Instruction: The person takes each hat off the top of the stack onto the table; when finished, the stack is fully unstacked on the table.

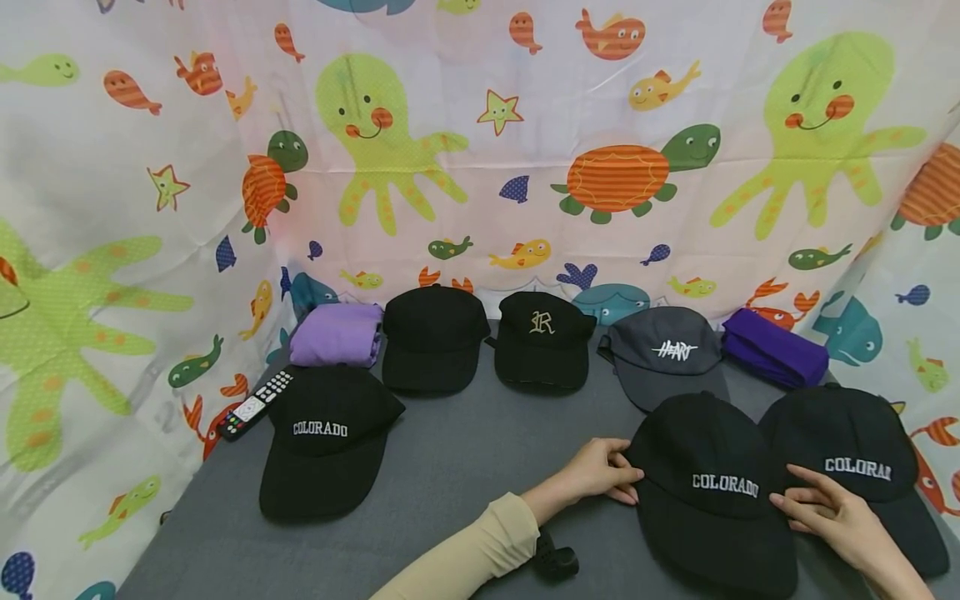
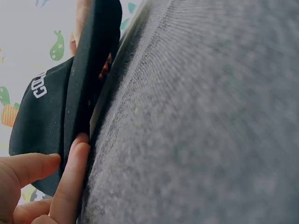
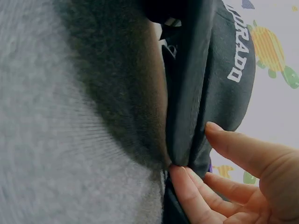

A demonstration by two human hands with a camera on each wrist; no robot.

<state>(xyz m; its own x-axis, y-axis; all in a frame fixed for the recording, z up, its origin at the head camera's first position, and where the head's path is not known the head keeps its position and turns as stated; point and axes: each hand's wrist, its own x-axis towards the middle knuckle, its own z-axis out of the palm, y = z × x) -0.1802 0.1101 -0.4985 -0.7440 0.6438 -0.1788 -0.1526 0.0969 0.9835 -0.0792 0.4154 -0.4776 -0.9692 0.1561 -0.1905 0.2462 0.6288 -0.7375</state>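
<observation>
A black baseball cap point(image 1: 705, 450) with white COLORADO lettering is at the front right, its brim toward me. My left hand point(image 1: 600, 471) pinches its left edge; in the left wrist view the thumb lies against the crown and the fingers are at the lower edge. On the opposite side, my right hand point(image 1: 836, 517) pinches the right edge, with the thumb point(image 3: 233, 144) on the cap and fingertips under the rim. Another black COLORADO cap point(image 1: 847, 425) sits just right of it, partly covered by the held cap and my right hand.
Along the back stand a lilac folded cloth point(image 1: 337, 333), two black caps point(image 1: 435, 337) point(image 1: 543, 342), a grey HEART cap point(image 1: 663, 354) and a purple folded cloth point(image 1: 776, 346). At left, a remote point(image 1: 255, 404) lies by another COLORADO cap point(image 1: 326, 450). A dark object point(image 1: 557, 560) lies near my left sleeve.
</observation>
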